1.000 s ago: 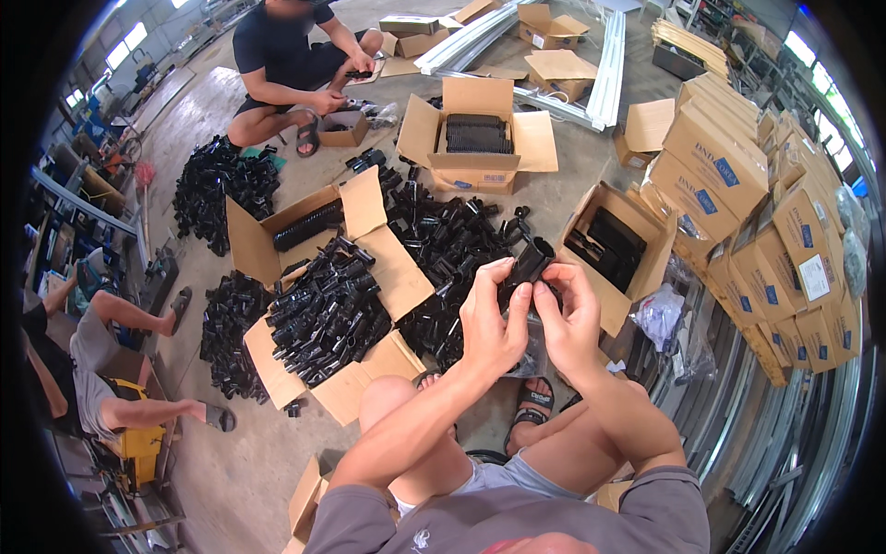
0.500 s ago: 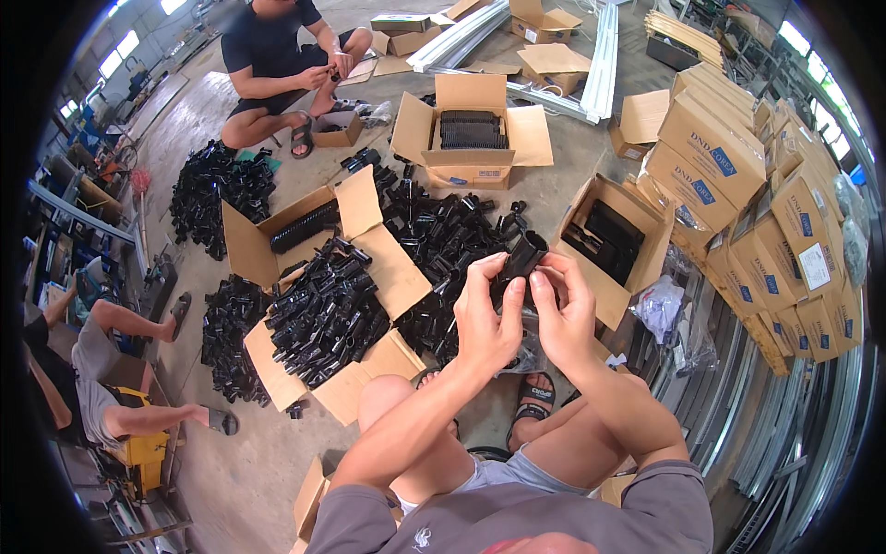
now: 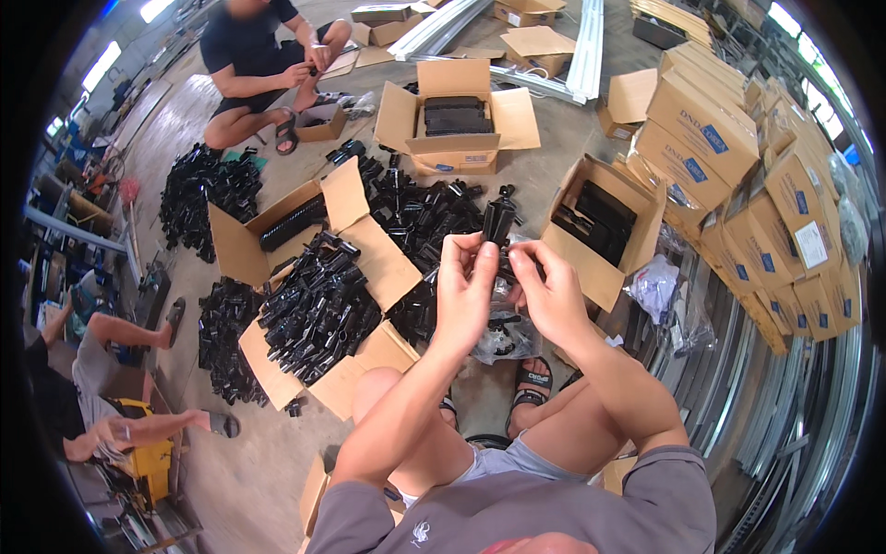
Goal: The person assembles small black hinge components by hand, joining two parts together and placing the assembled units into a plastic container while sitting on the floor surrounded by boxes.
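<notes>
A short black tubular part [image 3: 497, 222] stands roughly upright in front of me, over a heap of similar parts. My left hand [image 3: 464, 291] grips its lower end between thumb and fingers. Close beside it, my right hand [image 3: 551, 294] has thumb and forefinger pinched together at the part's lower right side; whatever small thing they hold is hidden. Below the hands, a clear plastic bag [image 3: 506, 340] with small dark pieces lies near my feet.
An open carton [image 3: 383, 263] heaped with black parts [image 3: 318, 309] stands to the left. Other open cartons hold stacked black pieces, one ahead [image 3: 452, 164] and one right [image 3: 600, 268]. Metal profiles and stacked closed boxes [image 3: 711, 138] line the right. A person [image 3: 268, 69] sits at far left handling a small piece.
Both hands have moved slightly left. The black part has turned from a tilt with its round opening showing to nearly upright. My right fingers have shifted to its lower side.
</notes>
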{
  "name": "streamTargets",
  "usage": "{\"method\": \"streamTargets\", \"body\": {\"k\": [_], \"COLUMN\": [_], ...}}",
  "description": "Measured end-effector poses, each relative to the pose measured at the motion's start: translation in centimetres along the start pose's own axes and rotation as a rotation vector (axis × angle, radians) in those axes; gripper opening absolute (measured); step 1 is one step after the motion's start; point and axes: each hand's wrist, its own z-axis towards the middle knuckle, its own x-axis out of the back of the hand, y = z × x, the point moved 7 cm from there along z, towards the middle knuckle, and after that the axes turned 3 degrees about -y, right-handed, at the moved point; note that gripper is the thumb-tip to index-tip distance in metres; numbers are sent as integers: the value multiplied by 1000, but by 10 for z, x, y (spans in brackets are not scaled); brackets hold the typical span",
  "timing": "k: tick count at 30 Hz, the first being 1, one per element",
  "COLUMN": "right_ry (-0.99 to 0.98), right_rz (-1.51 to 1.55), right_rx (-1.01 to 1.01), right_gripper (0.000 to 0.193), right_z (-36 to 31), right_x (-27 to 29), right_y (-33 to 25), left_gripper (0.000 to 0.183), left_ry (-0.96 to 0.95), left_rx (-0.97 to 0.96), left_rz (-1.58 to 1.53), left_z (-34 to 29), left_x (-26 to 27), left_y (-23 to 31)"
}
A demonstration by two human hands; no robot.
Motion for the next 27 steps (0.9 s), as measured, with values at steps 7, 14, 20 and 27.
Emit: {"method": "streamTargets", "body": {"k": [7,14,20,27], "right_ry": [47,105,99,98], "right_rz": [181,290,139,126], "right_rx": [-166,-231,-214,-151], "right_gripper": [49,55,48,44], "right_z": [14,10,15,14], "right_x": [32,37,41,43], "right_y": [18,19,34,24], "left_gripper": [43,43,37,35], "left_ry": [-339,-599,-621,-611], "left_rx": [516,584,500,445], "left_rz": [-390,-284,-90,-47], "left_z": [-17,-25,-27,-21], "left_x": [-18,-26,-30,-27], "left_y": [-2,-13,-8,-4]}}
